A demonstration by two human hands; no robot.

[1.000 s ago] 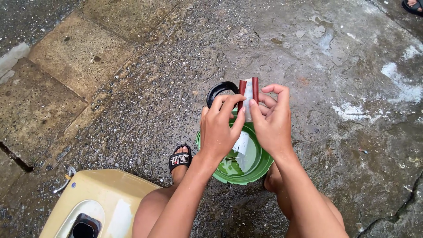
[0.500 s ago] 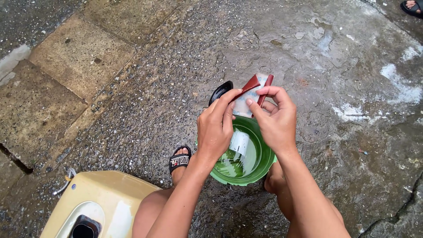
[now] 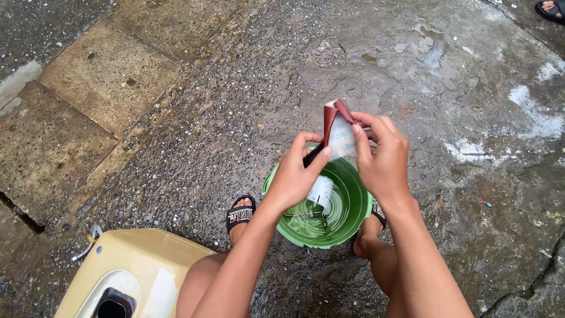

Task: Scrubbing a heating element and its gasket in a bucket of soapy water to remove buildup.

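At frame centre, both hands, left hand [image 3: 297, 176] and right hand [image 3: 382, 159], are pinching a folded reddish-brown sandpaper sheet [image 3: 338, 131] over a glossy green plastic bowl [image 3: 353, 215], partly hiding it.

The sandpaper sheet [image 3: 339, 132], low and right of the frame's centre, looks like paper, matt rust-red outside, pale inside. Below it the green bowl [image 3: 358, 203] is glossy, smooth plastic holding water. The concrete ground [image 3: 206, 106] is rough, pebbled, wet. The cream panel [image 3: 126, 262], lower left, is smooth plastic.

Wet concrete ground [image 3: 176, 147], beige plastic panel [image 3: 135, 271], black sandal [image 3: 240, 214], another sandal [image 3: 550, 10] top right
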